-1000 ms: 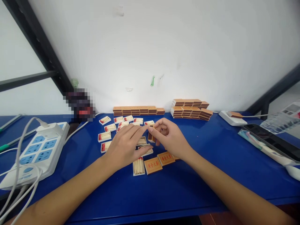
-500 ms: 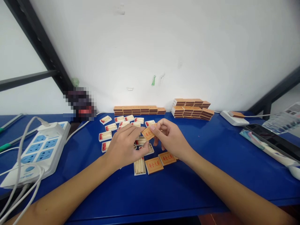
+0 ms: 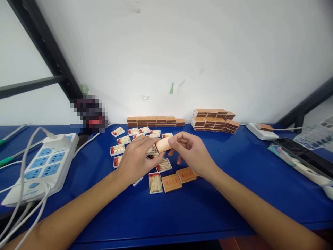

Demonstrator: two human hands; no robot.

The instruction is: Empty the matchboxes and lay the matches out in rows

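Above the table, my right hand (image 3: 191, 149) pinches a matchbox sleeve (image 3: 164, 144), its plain tan face turned up. At the sleeve's left end my left hand (image 3: 140, 156) closes thumb and fingers around a matchbox tray (image 3: 152, 150), mostly hidden by the fingers. Tray and sleeve meet end to end; how far one sits inside the other I cannot tell. Below my hands lie an open tray of red-tipped matches (image 3: 155, 183) and two printed matchbox sleeves (image 3: 171, 182), (image 3: 186, 175). Another filled tray (image 3: 163, 165) lies just under my left thumb.
Several filled match trays (image 3: 117, 150) spread behind and left of my hands. Stacked matchboxes (image 3: 151, 122) line the wall, with a taller stack (image 3: 214, 121) to the right. A power strip (image 3: 44, 163) with cables stands left; a phone (image 3: 304, 156) lies right.
The sleeve in my right hand has turned from its printed face to a plain one. Its left end now meets the tray in my left hand.
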